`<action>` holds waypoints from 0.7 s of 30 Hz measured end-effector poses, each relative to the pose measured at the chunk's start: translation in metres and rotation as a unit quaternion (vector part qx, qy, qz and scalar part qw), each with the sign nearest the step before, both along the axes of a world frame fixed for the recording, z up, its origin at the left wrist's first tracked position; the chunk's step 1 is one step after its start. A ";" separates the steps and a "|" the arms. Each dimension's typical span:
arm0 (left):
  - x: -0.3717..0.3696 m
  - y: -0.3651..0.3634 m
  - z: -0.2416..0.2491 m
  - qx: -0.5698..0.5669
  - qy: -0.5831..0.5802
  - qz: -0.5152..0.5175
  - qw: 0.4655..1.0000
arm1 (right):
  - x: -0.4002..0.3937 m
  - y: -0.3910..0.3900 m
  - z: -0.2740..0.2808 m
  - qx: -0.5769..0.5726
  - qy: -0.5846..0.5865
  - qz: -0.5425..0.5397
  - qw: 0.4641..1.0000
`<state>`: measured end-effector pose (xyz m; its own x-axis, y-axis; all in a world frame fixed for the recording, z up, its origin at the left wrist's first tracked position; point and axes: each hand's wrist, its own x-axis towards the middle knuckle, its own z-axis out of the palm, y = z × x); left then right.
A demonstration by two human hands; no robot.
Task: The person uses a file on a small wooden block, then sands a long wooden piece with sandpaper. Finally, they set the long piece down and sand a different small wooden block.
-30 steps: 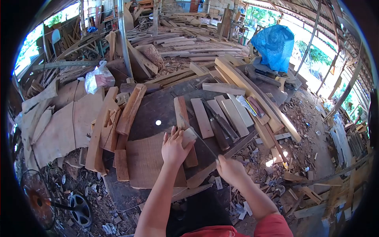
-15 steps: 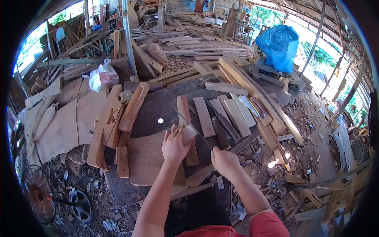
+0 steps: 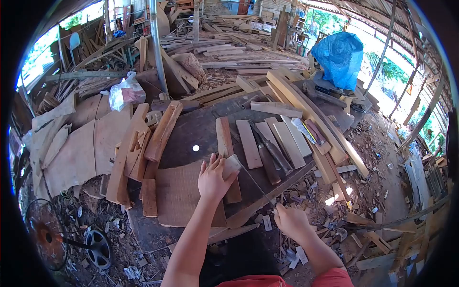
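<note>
Pressing flat with spread fingers, the left hand (image 3: 213, 178) is pinning a small pale block (image 3: 231, 165) against the reddish strip (image 3: 226, 153) beneath it, with the brown board (image 3: 179, 193) lying just left of the wrist. A thin saw blade (image 3: 253, 184) is running from the block's right edge down to the right hand (image 3: 290, 221), which is closed around the handle. Keeping the left fingertips clear of the cut and the stroke straight and light is probably mattering most.

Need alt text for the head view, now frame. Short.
A person's left hand presses a small wood block onto a dark workbench while the right hand grips a thin saw cutting into it. Planks and offcuts surround them in an open-sided workshop.
</note>
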<state>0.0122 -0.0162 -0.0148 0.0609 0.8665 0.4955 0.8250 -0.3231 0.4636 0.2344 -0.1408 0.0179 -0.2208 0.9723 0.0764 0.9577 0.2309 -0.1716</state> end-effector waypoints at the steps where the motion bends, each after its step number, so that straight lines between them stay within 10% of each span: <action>1: -0.001 -0.001 0.001 0.004 0.001 -0.008 1.000 | 0.003 -0.004 0.002 -0.008 -0.002 0.002 1.000; 21: -0.001 -0.004 0.003 0.010 -0.004 -0.016 1.000 | -0.022 0.008 0.000 0.004 0.029 -0.009 1.000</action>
<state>0.0112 -0.0204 -0.0115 0.0844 0.8541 0.5132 0.8107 -0.3583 0.4630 0.2128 -0.1331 0.0183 -0.1984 0.9754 0.0958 0.9504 0.2153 -0.2245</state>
